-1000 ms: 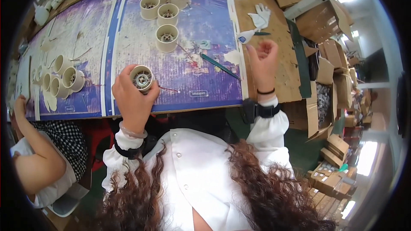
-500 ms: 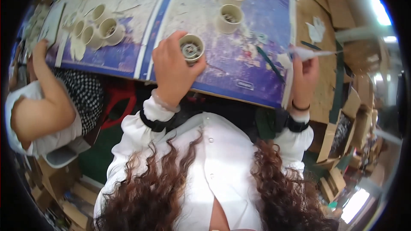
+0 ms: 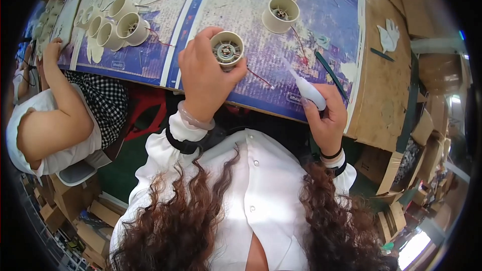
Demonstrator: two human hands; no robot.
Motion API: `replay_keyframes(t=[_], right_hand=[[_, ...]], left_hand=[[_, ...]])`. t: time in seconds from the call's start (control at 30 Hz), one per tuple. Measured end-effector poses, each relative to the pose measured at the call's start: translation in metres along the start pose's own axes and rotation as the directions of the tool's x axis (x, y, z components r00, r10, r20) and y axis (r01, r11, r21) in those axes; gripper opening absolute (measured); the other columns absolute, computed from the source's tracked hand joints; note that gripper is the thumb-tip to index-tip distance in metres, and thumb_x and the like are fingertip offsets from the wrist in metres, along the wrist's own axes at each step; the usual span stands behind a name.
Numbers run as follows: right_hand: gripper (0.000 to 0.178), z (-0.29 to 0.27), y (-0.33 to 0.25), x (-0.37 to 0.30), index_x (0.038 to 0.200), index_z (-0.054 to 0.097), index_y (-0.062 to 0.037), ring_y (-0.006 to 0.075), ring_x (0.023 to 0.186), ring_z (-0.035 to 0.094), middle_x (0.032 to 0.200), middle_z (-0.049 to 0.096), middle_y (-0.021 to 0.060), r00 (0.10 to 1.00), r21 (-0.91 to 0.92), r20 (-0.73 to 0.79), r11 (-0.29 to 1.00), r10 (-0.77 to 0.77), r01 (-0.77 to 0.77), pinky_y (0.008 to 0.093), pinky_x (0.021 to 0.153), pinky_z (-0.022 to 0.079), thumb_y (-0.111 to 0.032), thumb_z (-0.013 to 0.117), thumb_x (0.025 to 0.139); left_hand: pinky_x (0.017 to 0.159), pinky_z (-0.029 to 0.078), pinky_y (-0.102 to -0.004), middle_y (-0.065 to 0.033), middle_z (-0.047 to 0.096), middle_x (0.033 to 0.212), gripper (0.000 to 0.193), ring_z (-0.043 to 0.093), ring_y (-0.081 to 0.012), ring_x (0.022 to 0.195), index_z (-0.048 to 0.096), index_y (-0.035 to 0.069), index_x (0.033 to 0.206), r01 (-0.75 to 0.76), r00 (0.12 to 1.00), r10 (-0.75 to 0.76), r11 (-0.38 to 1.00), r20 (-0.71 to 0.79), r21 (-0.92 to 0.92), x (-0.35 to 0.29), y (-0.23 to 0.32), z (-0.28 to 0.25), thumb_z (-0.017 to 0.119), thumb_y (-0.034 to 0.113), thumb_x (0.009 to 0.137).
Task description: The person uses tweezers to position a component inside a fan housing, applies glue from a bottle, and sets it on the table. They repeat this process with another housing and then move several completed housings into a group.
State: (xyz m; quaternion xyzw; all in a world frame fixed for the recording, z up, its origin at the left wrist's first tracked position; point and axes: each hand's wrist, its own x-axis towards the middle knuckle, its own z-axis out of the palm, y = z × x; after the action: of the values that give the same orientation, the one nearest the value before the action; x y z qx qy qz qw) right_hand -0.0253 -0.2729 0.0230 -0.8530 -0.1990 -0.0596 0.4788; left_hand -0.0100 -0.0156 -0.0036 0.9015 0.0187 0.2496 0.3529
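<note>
My left hand (image 3: 203, 78) is wrapped round a cream cup-shaped housing (image 3: 233, 64) at the near edge of the table. Its mouth faces up, and a round metal motor part (image 3: 226, 51) shows inside. A thin red wire (image 3: 259, 77) with a small white end trails from it onto the mat. To the right, my right hand (image 3: 328, 120) grips a white squeeze bottle (image 3: 309, 92). The bottle's long thin nozzle (image 3: 288, 65) points up and left, apart from the housing.
Similar cream housings stand in groups at the back (image 3: 280, 19) and left (image 3: 131, 29). A dark green stick (image 3: 332, 76) lies beyond the bottle. A white glove (image 3: 388, 35) rests on the bare wood at right. A co-worker's arm (image 3: 63, 83) reaches the table at left.
My right hand has come left and nearer with the squeeze bottle, whose nozzle has swung from pointing right to pointing up-left. My left hand keeps hold of the housing. The view has shifted slightly.
</note>
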Motion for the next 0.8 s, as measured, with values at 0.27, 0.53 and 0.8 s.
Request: replay_keyframes(t=[0.27,0.53,0.8], right_hand=[[0.025,-0.0062,0.0016,-0.0042,0.109,0.069,0.0020,0.0224,0.085,0.063,0.098,0.067,0.0118,0.998,-0.047,0.055,0.999,-0.020,0.023,0.0292,0.077,0.049,0.002,0.074,0.084],[0.029,-0.0012,0.0057,-0.0046,0.109,0.070,0.0008,0.0252,0.085,0.066,0.098,0.070,0.0126,0.995,-0.106,0.061,0.990,-0.083,0.089,0.0315,0.075,0.052,0.002,0.077,0.081],[0.031,-0.0014,0.0028,-0.0024,0.109,0.070,0.0006,0.0266,0.088,0.068,0.100,0.070,0.0135,0.991,-0.130,0.084,0.985,-0.103,0.113,0.0330,0.077,0.053,0.002,0.077,0.079]], left_hand=[[0.089,0.044,-0.0454,-0.0093,0.067,0.104,0.062,0.064,-0.0303,0.097,0.053,0.007,0.122,0.012,0.999,-0.012,1.000,0.043,0.003,0.0034,-0.0010,-0.0025,0.086,0.024,0.072],[0.089,0.044,-0.0454,-0.0096,0.066,0.104,0.062,0.064,-0.0305,0.097,0.053,0.007,0.121,0.019,0.999,-0.020,1.000,0.041,0.013,0.0020,-0.0027,-0.0009,0.086,0.024,0.072],[0.088,0.044,-0.0447,-0.0094,0.066,0.105,0.062,0.063,-0.0300,0.097,0.053,0.007,0.121,-0.002,1.000,0.001,1.000,0.027,0.025,0.0021,-0.0025,-0.0010,0.085,0.023,0.071]])
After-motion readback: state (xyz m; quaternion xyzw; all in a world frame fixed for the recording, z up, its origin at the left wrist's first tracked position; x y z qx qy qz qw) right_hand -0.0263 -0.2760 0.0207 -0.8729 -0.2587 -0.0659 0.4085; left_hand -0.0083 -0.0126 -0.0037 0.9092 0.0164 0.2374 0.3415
